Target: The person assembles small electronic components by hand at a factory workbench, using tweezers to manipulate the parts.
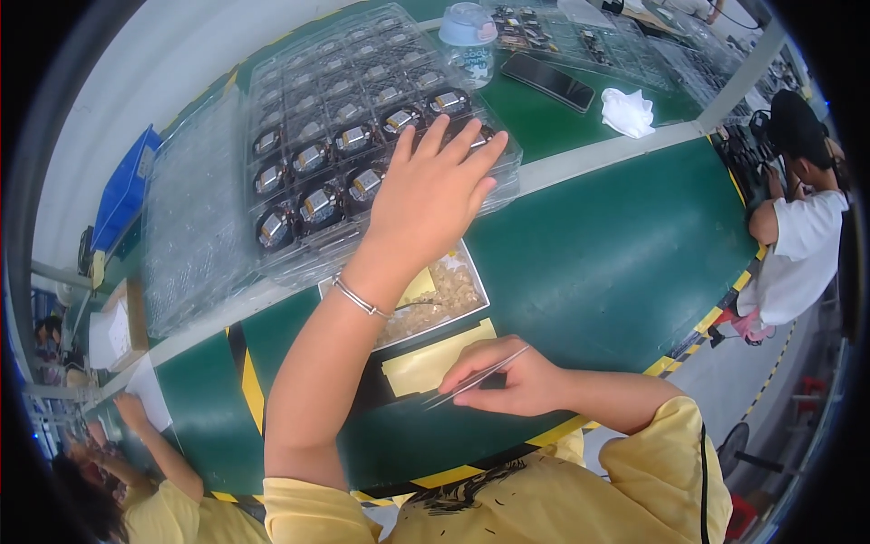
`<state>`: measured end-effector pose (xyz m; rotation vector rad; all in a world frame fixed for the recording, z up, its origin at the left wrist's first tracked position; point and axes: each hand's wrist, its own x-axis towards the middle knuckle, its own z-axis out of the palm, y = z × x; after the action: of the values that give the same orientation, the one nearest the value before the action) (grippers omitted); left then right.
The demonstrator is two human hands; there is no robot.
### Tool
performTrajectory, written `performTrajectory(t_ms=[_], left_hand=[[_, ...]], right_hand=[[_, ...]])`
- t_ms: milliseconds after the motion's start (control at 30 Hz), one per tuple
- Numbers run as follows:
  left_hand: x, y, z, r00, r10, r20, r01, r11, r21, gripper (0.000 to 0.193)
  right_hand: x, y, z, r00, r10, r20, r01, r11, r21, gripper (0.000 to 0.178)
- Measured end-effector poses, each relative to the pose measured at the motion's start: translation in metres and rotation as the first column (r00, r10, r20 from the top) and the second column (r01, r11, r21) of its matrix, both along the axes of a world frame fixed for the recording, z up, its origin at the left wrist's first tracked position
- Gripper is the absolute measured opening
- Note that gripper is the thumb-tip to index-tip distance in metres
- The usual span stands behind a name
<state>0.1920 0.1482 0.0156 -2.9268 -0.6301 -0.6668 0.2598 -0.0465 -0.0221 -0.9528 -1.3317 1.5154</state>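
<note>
1. At upper centre, the left hand covered part of the clear tray; whether its fingertips touched the round black parts could not be told.
2. Below, the left forearm hid the left portion of the white box.
3. At lower centre, the tips of the tweezers blurred into the dark surface.
4. At lower left, the frame's edge cut off a co-worker.
5. At upper right, distant parts were too small to identify.

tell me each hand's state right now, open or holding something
Left hand: open, spread over the plastic tray; contact can't be told.
Right hand: closed, holding tweezers.
</note>
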Motion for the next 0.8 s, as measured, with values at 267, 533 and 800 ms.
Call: performTrajectory(t_ms=[267, 533, 800], left_hand=[[0.005, -0.004, -0.003, 1.0, 0.015, 0.009, -0.015, 0.998, 0.065, 0.044], [0.002, -0.007, -0.01, 0.993, 0.082, 0.081, -0.092, 0.988, 0.126, 0.046], [-0.071, -0.051, 0.006, 0.966, -0.076, 0.247, 0.117, 0.981, -0.156, 0.054]], right_hand=[[-0.002, 0.002, -0.004, 0.999, 0.049, -0.013, -0.05, 0.996, -0.077, 0.018], [-0.007, 0.008, -0.01, 0.999, -0.016, -0.049, 0.008, 0.986, -0.165, 0.019], [-0.003, -0.002, -0.006, 0.995, -0.046, -0.092, 0.032, 0.988, -0.151, 0.018]])
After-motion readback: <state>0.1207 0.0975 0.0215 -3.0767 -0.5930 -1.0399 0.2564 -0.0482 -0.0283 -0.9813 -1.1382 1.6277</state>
